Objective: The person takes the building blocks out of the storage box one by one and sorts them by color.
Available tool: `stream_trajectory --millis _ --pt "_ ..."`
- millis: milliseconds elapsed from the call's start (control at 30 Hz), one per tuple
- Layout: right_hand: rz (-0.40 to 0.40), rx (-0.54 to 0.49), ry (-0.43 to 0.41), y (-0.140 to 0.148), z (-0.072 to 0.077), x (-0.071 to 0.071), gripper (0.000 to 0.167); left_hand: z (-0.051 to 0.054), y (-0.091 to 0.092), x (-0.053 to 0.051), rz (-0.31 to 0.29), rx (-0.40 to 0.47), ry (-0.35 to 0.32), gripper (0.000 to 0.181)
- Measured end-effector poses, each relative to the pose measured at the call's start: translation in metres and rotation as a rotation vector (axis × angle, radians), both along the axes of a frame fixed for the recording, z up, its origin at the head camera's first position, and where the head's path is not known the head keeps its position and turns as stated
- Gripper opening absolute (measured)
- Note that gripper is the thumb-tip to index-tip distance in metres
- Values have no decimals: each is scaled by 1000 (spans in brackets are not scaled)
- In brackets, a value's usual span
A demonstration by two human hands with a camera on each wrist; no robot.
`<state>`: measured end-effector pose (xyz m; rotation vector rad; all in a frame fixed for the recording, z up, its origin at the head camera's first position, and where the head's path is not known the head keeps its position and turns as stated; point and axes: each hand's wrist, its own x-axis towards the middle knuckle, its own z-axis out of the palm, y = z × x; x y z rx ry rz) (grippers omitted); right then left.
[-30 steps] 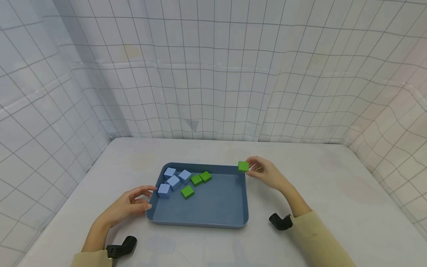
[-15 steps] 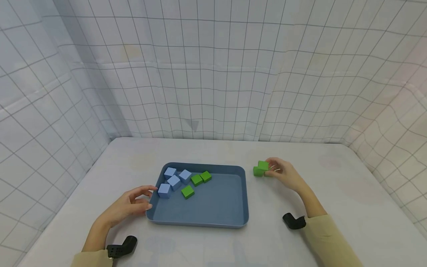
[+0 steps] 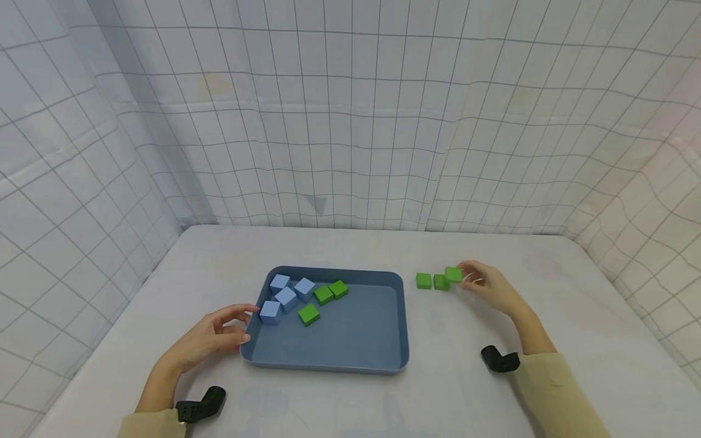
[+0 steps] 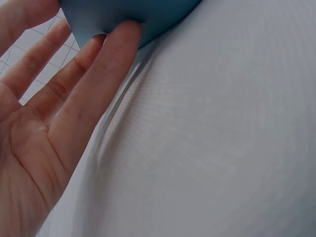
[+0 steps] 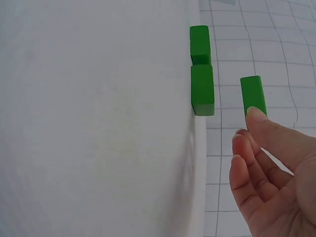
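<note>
My right hand (image 3: 490,289) pinches a green block (image 3: 453,275) by its right end, beyond the tray's right side. In the right wrist view the thumb presses that block (image 5: 253,94), held apart from two others. Those two green blocks, one nearer the tray (image 3: 424,281) and one partly behind the held block (image 3: 440,282), stand in a row on the table. My left hand (image 3: 210,337) rests its fingertips against the left wall of the blue-grey tray (image 3: 350,369); in the left wrist view the thumb (image 4: 118,54) lies straight against the tray's outer wall (image 4: 163,15).
Inside the tray's left part lie several light blue blocks (image 3: 286,298). Three green blocks are there too, two side by side (image 3: 324,295) and one nearer the front (image 3: 309,314). A gridded white curtain (image 3: 350,134) hangs around the white table (image 3: 350,407).
My right hand has carried the green block rightward from above the tray's right edge, past the two blocks on the table. My left hand and the tray have stayed almost still.
</note>
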<state>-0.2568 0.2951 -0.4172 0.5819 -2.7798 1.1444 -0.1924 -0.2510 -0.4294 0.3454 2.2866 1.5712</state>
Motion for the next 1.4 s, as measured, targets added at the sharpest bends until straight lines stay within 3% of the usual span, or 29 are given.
stream_trajectory --millis 500,1400 --pt "-8 53 -53 18 -8 -4 34 -1 0 -2 -1 -6 -4 54" --pt "-14 46 -142 19 -12 -5 35 -2 -1 -1 -2 -1 0 54"
